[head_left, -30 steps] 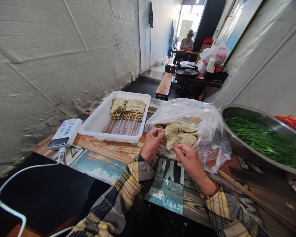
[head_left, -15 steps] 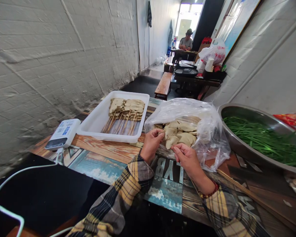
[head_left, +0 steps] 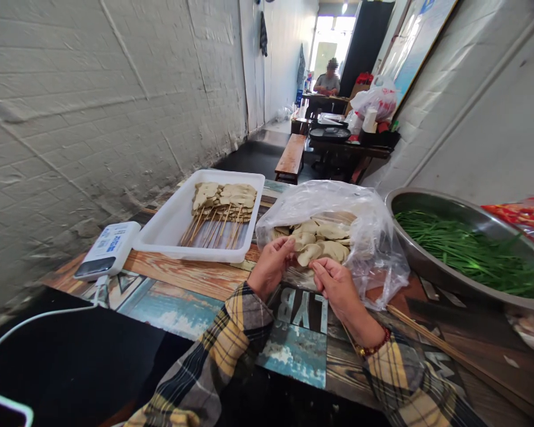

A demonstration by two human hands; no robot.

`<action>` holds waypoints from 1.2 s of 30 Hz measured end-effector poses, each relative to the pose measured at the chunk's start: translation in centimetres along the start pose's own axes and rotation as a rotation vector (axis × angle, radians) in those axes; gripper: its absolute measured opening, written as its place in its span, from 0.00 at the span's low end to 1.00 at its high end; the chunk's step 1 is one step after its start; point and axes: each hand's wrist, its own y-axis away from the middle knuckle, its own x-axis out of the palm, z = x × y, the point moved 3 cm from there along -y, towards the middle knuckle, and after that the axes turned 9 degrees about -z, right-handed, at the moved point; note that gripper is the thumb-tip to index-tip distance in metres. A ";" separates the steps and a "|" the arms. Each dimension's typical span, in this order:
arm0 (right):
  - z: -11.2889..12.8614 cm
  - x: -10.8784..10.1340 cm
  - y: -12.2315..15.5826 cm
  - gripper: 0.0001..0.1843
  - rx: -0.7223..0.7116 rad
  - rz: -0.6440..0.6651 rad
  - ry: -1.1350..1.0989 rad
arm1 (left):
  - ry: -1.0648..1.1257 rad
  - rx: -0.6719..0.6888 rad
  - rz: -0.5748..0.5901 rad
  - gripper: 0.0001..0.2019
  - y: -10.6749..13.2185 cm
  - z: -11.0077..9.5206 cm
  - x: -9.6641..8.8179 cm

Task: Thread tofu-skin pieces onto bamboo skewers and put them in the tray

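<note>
My left hand [head_left: 272,267] pinches the left edge of a flat, greyish-tan slice [head_left: 308,254] at the mouth of a clear plastic bag [head_left: 376,237]. More such slices [head_left: 333,230] lie heaped in the bag. My right hand [head_left: 340,289] is closed at the slice's lower right edge, thumb against forefinger. A thin bamboo skewer [head_left: 347,335] shows below its palm; its tip is hidden. To the left, a white plastic tray [head_left: 191,252] holds stacked skewered slices [head_left: 226,198], with their sticks pointing toward me.
A large metal basin [head_left: 398,228] of green chives [head_left: 467,252] stands at right. Loose bamboo skewers [head_left: 431,335] lie before it. A white device [head_left: 109,249] with a cable sits at left on the patterned table [head_left: 169,305]. Beyond are a bench [head_left: 291,155] and a seated person [head_left: 328,80].
The view has shifted slightly, so the scene sits a little lower and to the left. Both hands keep nearly the same hold at the slice.
</note>
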 end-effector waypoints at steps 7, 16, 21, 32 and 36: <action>0.1 -0.1 0.2 0.19 -0.030 0.035 0.046 | -0.059 -0.022 0.020 0.18 0.2 -0.2 0.1; -0.5 -0.4 0.1 0.17 -0.116 0.050 0.130 | 0.010 -0.059 0.018 0.16 0.0 -0.1 -0.3; -0.2 -0.3 0.3 0.17 -0.239 0.029 0.263 | 0.095 -0.047 0.078 0.17 0.1 0.0 0.3; -0.2 -0.1 0.5 0.16 -0.225 0.059 0.343 | 0.182 0.006 -0.013 0.14 -0.3 0.0 -0.2; -0.3 -0.1 0.7 0.16 -0.215 0.071 0.348 | 0.176 0.020 -0.032 0.14 -0.4 -0.2 -0.3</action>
